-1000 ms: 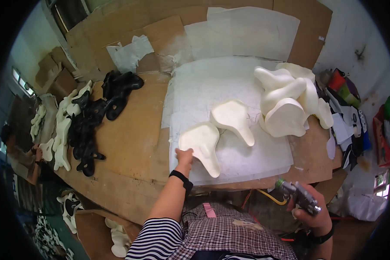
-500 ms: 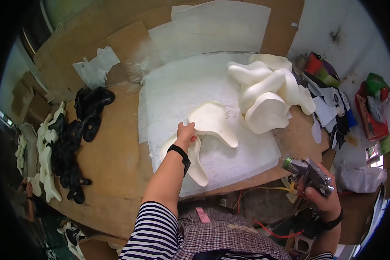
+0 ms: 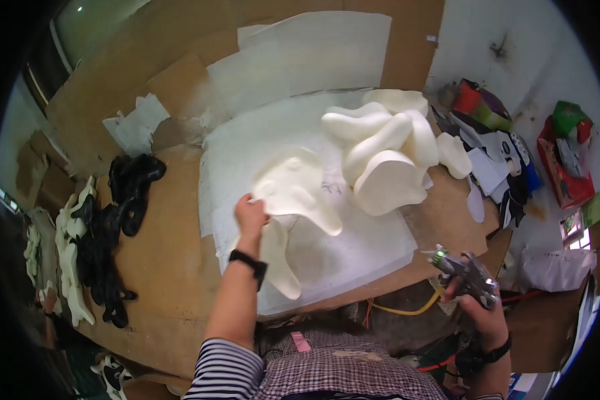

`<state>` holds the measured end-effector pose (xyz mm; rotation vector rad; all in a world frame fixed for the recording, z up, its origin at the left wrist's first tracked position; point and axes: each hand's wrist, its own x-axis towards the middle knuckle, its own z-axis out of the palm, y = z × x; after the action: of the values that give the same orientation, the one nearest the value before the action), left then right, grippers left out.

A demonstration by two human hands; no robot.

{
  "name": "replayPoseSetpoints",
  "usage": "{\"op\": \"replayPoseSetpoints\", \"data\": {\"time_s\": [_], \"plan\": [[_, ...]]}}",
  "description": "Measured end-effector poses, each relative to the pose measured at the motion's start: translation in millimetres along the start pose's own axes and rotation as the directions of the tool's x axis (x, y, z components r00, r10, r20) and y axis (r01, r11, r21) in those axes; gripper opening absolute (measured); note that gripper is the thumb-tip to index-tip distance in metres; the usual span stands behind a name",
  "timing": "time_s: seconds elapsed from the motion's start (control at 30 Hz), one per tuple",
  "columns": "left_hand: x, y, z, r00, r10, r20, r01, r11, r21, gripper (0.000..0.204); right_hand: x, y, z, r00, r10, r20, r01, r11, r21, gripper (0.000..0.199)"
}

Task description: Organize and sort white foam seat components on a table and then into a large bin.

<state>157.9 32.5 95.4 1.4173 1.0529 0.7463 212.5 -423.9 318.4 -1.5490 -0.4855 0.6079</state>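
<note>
Over white paper (image 3: 363, 267) mid-frame, pinching a cream saddle-shaped piece (image 3: 290, 183) with the left hand (image 3: 251, 217); at lower right, wrapping the right hand (image 3: 483, 312) around a silver gun-shaped tool (image 3: 470, 275).

Left sleeve (image 3: 227, 369): dark-and-white stripes
Left wristband (image 3: 249, 265): black
Right wristband (image 3: 498, 351): black
Apron (image 3: 337, 379): dark-and-pale checked fabric
Apron tab (image 3: 301, 342): pink, rectangular
</note>
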Motion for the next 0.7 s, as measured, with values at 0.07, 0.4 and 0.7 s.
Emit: {"op": "replayPoseSetpoints", "data": {"time_s": [0.07,0.4,0.7], "plan": [[-14,28,-31,0.999,0.032,0.023,-0.034,0.997,0.071,0.025,9,12,-22,0.999,0.016,0.051,-0.017,1.000,0.016,0.069],[-51,-1,-76,0.867,0.496,-0.036,-0.181,0.381,0.907,0.046,58,47,-126,0.974,0.032,0.226,-0.011,0.996,-0.093,0.058],[-118,132,266,0.576,0.507,0.641,-0.789,0.140,0.598,0.046,64,46,-178,0.958,0.076,0.277,-0.047,0.993,-0.109,0.059]]}}
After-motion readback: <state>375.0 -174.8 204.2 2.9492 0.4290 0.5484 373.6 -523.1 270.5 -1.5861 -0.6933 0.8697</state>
